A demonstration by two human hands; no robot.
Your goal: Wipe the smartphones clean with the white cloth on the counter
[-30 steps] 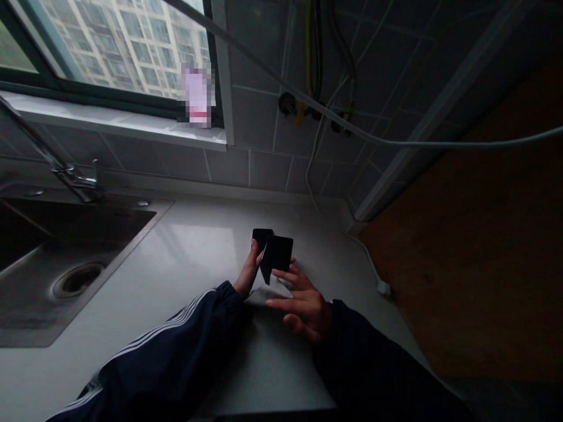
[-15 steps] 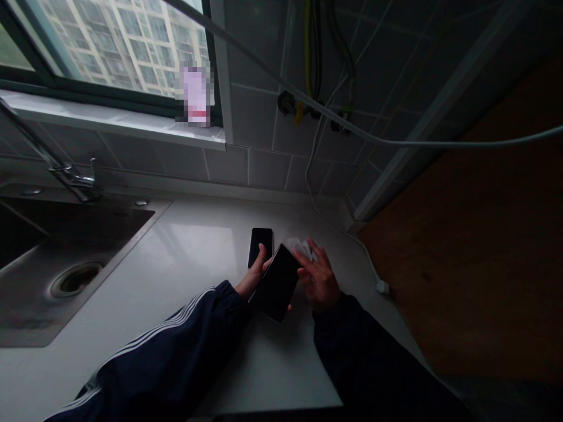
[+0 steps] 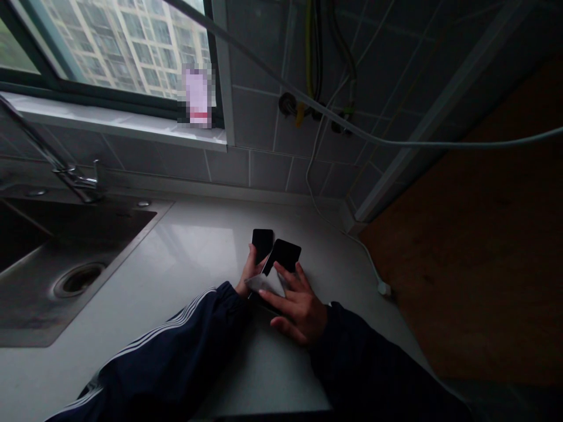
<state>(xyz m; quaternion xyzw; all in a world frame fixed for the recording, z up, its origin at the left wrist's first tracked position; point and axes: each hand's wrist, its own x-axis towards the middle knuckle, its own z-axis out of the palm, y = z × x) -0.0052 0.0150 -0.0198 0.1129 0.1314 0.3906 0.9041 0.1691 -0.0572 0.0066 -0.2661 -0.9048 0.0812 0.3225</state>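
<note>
My left hand [image 3: 248, 275] grips the left edge of a black phone [image 3: 285, 256] held just above the white counter [image 3: 193, 258]. With its fingers stretched out, my right hand [image 3: 297, 300] presses a small pale cloth [image 3: 266, 283] flat on the phone's dark screen. A second black phone [image 3: 262, 242] lies flat on the counter just behind my left hand.
A steel sink [image 3: 53, 264] with a tap [image 3: 70, 176] sits at the left. A white cable [image 3: 352, 234] runs down the tiled wall to a plug [image 3: 384, 288] on the counter's right side. A brown wooden panel [image 3: 475, 252] borders the right. A window sill [image 3: 114, 120] runs above.
My right hand picked up the pale cloth beside the phone and brought it down onto the screen. The held phone tilted back to lie flatter.
</note>
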